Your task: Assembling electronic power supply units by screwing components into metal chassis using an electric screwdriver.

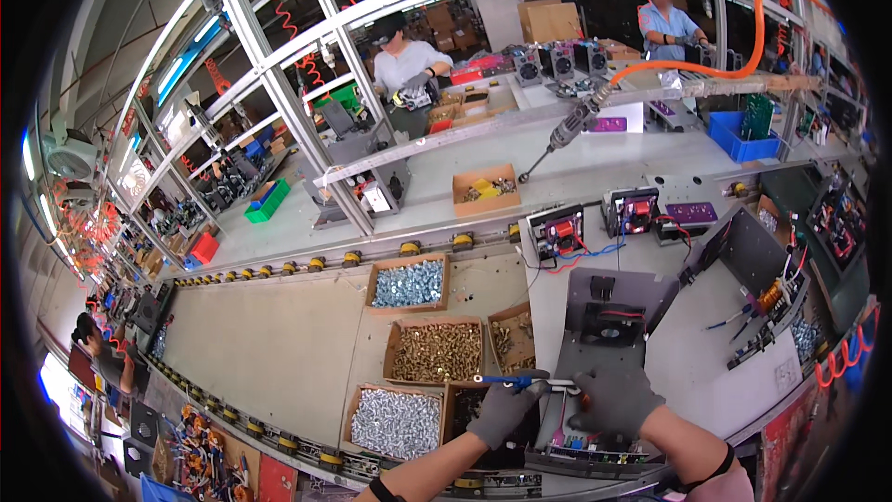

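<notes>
Both my hands wear grey gloves and are close together over the near end of an open grey metal chassis (604, 353). My left hand (505, 412) is closed around a slim blue-handled hand tool (502, 380), whose silver end points toward my right hand. My right hand (621, 403) is curled at the chassis, beside the tool's silver end; its fingertips are partly hidden, so what they hold cannot be made out. Below my hands a circuit board (581, 443) with small parts runs along the chassis's near edge. A black fan (609, 327) sits farther inside.
Left of the chassis stand cardboard trays of silver screws (395, 421), brass-coloured screws (435, 350) and bluish screws (407, 285). An electric screwdriver (571, 125) hangs ahead on an orange hose. Wired units (557, 231) stand behind, and another chassis (743, 246) stands right. Co-workers (409, 65) work across the bench.
</notes>
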Available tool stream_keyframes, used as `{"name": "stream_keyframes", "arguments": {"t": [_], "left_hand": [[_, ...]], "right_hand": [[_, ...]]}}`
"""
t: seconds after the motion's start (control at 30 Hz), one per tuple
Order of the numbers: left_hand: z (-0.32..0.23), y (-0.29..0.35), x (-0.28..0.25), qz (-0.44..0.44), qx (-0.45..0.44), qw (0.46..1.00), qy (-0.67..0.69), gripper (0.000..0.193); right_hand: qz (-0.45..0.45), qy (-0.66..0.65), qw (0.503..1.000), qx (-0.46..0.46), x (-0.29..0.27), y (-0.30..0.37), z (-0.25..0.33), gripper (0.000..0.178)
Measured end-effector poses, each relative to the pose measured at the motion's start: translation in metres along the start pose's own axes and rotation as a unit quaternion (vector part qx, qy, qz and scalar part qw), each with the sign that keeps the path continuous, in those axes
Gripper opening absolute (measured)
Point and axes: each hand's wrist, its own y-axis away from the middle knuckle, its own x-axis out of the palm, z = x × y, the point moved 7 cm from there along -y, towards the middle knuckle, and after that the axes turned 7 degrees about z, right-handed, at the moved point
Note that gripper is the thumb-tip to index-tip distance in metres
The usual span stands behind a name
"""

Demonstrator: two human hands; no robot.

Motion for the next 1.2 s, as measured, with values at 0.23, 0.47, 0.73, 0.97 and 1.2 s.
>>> {"name": "stream_keyframes", "arguments": {"t": [0.23, 0.47, 0.73, 0.97, 1.2], "left_hand": [[-0.013, 0.022, 0.0, 0.158, -0.202, 0.957, -0.134, 0.032], [-0.1, 0.007, 0.008, 0.197, -0.03, 0.926, -0.32, 0.029], [-0.123, 0.008, 0.069, 0.204, 0.259, 0.842, -0.426, 0.06], [-0.119, 0.007, 0.073, 0.127, 0.259, 0.864, -0.413, 0.053], [-0.125, 0.005, 0.067, 0.082, 0.258, 0.884, -0.381, 0.05]], "right_hand": [[-0.012, 0.0, 0.998, 0.056, 0.006, -0.012, -0.01, 0.055], [0.109, -0.024, 0.991, -0.07, 0.014, -0.017, -0.017, 0.051], [-0.07, -0.273, 0.944, -0.173, 0.011, 0.038, -0.055, 0.069], [-0.166, -0.074, 0.981, -0.065, 0.02, 0.039, -0.04, 0.064], [-0.324, 0.224, 0.915, 0.08, -0.031, 0.088, -0.039, 0.056]]}}
